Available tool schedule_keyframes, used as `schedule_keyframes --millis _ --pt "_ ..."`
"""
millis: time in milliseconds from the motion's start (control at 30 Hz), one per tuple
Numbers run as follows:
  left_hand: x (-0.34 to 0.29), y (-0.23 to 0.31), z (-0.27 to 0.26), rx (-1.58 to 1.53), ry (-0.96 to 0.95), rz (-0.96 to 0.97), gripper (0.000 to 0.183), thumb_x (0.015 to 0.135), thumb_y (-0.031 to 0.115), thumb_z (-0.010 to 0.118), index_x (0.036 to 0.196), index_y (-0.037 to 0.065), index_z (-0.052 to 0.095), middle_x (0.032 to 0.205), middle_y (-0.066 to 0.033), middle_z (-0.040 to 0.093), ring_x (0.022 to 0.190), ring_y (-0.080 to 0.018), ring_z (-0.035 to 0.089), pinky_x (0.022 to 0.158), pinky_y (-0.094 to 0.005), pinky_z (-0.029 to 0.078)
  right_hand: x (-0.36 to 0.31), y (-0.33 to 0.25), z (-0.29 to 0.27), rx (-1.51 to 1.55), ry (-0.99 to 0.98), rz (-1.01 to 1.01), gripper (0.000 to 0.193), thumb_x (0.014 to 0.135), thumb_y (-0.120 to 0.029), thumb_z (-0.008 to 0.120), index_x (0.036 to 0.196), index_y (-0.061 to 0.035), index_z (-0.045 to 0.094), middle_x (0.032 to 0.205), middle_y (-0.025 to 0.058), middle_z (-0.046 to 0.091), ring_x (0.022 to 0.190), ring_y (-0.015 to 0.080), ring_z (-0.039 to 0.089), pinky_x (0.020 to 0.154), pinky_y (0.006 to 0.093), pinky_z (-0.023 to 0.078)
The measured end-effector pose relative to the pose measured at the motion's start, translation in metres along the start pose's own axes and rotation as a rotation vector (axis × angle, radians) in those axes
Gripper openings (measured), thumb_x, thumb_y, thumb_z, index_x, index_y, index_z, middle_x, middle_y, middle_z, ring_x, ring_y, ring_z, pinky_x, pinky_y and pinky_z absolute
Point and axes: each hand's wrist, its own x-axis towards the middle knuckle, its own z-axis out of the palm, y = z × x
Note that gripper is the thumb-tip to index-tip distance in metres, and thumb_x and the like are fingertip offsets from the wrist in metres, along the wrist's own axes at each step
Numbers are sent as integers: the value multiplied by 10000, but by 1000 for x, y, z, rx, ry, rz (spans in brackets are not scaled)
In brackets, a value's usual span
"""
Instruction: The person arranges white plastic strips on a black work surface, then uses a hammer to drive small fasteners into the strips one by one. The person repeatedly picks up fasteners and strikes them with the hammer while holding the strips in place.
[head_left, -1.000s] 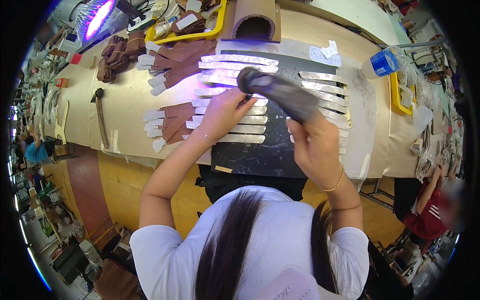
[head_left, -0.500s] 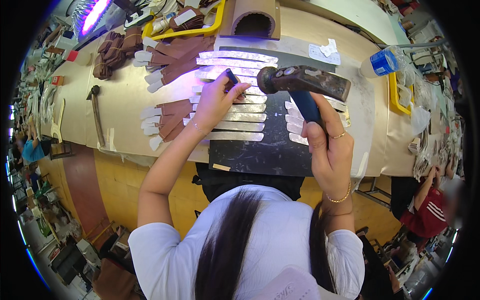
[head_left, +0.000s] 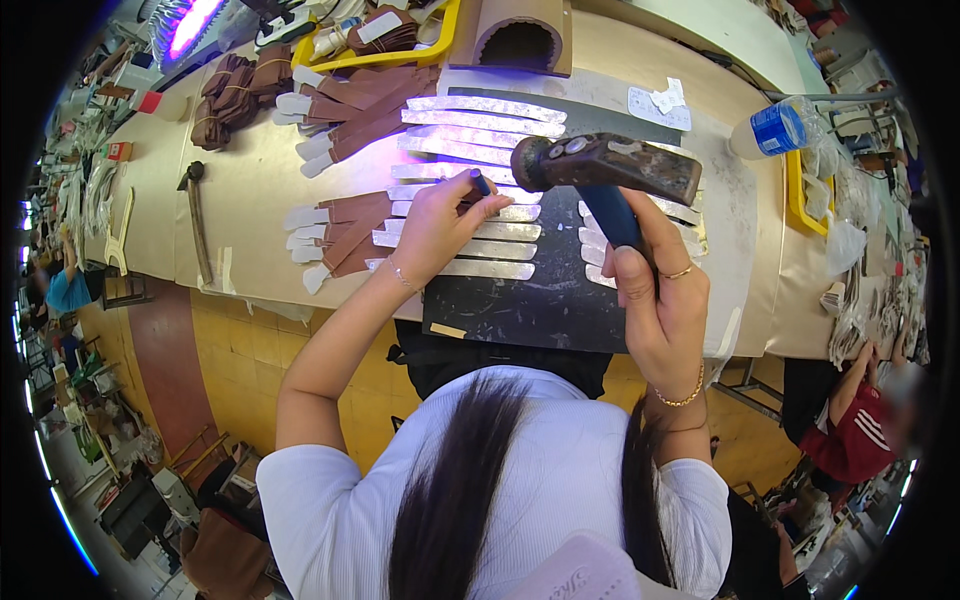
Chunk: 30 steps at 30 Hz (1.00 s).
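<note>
In my right hand [head_left: 663,315] is a hammer [head_left: 628,172], held up by its blue handle, with its worn steel head over the black mat [head_left: 530,315]. My left hand [head_left: 438,228] is closed around a slim, dark blue, pen-shaped tool [head_left: 481,184]. Its lower end is hidden by my fingers. Beneath that hand lie several silvery strips [head_left: 485,269] in a row, slightly curved and side by side. A second stack of silvery strips [head_left: 592,238] lies to the right, partly behind the hammer and my right hand.
Brown strips with pale ends [head_left: 352,235] lie left of the mat, and bundled brown pieces [head_left: 232,105] sit farther back. Another hammer [head_left: 198,225] rests at the left. A yellow tray [head_left: 448,35], a brown arched block [head_left: 515,38] and a plastic bottle [head_left: 768,130] stand behind.
My left hand has moved nearer to me along the row of silvery strips, with the pen-shaped tool still in it. The hammer stays raised in almost the same place. The view has shifted slightly.
</note>
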Motion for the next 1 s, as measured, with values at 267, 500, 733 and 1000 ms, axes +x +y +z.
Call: schedule_keyframes --millis 267,500,733,1000 --pt "1 -6 9 85 32 84 287 828 273 718 801 9 608 671 -135 611 571 -284 566 556 -353 452 2 3 -2 -13 -1 -3 299 918 -79 582 1197 28 575 1046 220 657 825 291 681 726 318 518" --pt "-9 -21 10 134 45 243 233 845 252 672 797 31 616 740 -148 594 694 -326 589 635 -424 460 -2 1 5 -168 3 -157 286 889 -22 553 1168 22 592 930 192 647 750 326 639 678 354 499" --pt "-7 -14 18 192 2 324 269 865 307 648 854 48 575 681 -133 575 654 -334 604 607 -430 478 12 4 5 -445 -223 -133 405 899 7 520 1302 -32 516 942 199 643 737 313 626 655 376 481" --pt "-6 -23 27 270 141 314 342 865 356 638 906 26 557 669 -151 591 653 -350 628 583 -433 497 6 -12 1 -200 -48 -11 366 988 -139 452 1307 35 493 729 101 555 636 176 514 584 301 416"
